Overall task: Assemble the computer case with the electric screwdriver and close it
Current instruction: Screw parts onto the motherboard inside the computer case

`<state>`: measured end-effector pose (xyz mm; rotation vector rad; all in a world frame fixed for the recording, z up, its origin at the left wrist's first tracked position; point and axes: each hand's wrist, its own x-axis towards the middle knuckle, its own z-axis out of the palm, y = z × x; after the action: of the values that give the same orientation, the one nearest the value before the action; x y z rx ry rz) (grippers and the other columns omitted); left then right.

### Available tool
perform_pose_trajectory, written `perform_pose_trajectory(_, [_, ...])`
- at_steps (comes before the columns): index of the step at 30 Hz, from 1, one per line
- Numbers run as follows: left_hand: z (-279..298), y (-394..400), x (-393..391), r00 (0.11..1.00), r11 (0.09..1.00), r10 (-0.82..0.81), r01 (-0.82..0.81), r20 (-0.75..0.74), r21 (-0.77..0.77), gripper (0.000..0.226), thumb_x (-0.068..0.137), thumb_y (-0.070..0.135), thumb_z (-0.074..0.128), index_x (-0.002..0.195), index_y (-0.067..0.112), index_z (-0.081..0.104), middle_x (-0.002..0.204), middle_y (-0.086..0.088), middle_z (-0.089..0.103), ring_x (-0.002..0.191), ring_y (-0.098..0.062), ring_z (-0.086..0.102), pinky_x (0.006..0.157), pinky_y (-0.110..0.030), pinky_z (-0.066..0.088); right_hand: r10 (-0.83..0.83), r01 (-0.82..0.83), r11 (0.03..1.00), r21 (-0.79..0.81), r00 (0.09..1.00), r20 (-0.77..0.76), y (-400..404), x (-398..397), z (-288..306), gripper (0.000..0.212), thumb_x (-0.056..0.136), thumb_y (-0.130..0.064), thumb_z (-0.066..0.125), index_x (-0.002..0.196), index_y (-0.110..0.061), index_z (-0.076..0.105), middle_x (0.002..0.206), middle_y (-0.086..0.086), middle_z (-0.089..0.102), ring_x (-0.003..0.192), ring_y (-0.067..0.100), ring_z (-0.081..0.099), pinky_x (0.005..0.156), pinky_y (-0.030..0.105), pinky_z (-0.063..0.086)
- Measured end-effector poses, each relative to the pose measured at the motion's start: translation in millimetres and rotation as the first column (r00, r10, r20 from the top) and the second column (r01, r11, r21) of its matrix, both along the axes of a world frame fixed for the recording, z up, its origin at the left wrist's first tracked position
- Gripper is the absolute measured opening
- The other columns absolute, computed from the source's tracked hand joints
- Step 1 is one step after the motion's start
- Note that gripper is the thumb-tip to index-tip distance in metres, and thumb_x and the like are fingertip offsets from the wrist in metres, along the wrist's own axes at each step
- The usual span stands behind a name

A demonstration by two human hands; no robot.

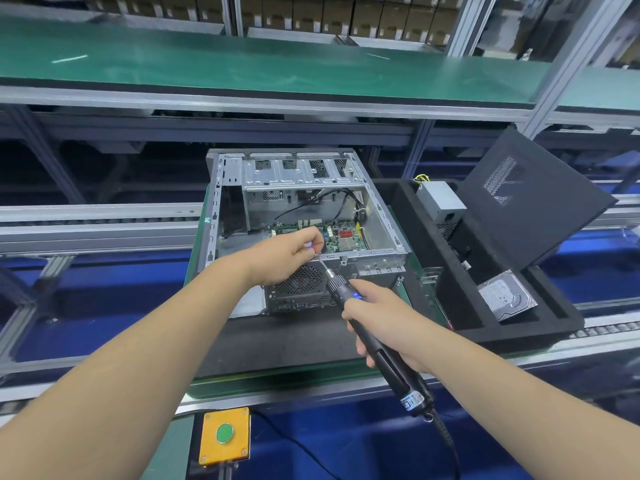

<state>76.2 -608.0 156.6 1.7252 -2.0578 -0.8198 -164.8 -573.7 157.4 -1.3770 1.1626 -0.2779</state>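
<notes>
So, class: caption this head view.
Right hand aims the screwdriver at the open case; left hand steadies its tip.

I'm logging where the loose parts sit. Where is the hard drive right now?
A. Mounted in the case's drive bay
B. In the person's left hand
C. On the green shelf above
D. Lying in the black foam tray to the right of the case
D: the hard drive lies in a compartment of the black foam tray, right of the open computer case.

One computer case point(304, 216), one electric screwdriver point(374, 327), one side panel point(533, 199), one hard drive point(507, 295).
</notes>
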Motion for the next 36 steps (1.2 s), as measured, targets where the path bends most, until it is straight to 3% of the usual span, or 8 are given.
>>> perform_pose_trajectory(11, [0.9, -0.2, 1.3, 0.999, 1.000, -0.011, 0.012, -0.031, 0.026, 0.014, 0.106, 0.029, 0.038, 0.098, 0.038, 0.046, 0.080, 0.002, 0.055, 0.066, -0.020, 0.040, 0.063, -0.035, 0.041, 0.017, -0.018, 0.999, -0.031, 1.000, -0.015, -3.4, 3.8, 3.8, 0.017, 0.081, -0.024, 0.055, 0.097, -0.023, 0.061, 0.086, 0.009, 0.056, 0.053, 0.026, 0.057, 0.050, 0.035, 0.052])
perform_pose_trajectory(20, [1.3, -1.0, -1.4, 1.000, 1.000, -0.017, 0.018, 0.024, -0.007, 0.014, 0.108, 0.034, 0.039, 0.097, 0.035, 0.049, 0.076, 0.012, 0.052, 0.068, -0.013, 0.043, 0.067, -0.034, 0.038, 0.063, -0.070, 0.993, -0.094, 0.995, -0.078, -4.6, 3.2, 3.0, 0.013, 0.079, -0.026, 0.054, 0.092, -0.027, 0.057, 0.079, 0.005, 0.055, 0.051, 0.023, 0.059, 0.047, 0.034, 0.051])
perform_pose_trajectory(36, [5.5, 0.9, -0.8, 1.000, 1.000, 0.003, -0.003, -0.012, 0.010, 0.018, 0.108, 0.035, 0.037, 0.094, 0.035, 0.048, 0.079, 0.007, 0.054, 0.068, -0.015, 0.044, 0.068, -0.034, 0.041, 0.047, -0.053, 0.993, -0.108, 0.997, -0.064, -5.1, 5.4, 0.1, 0.020, 0.079, -0.027, 0.053, 0.096, -0.032, 0.062, 0.081, 0.007, 0.055, 0.051, 0.025, 0.058, 0.049, 0.035, 0.052])
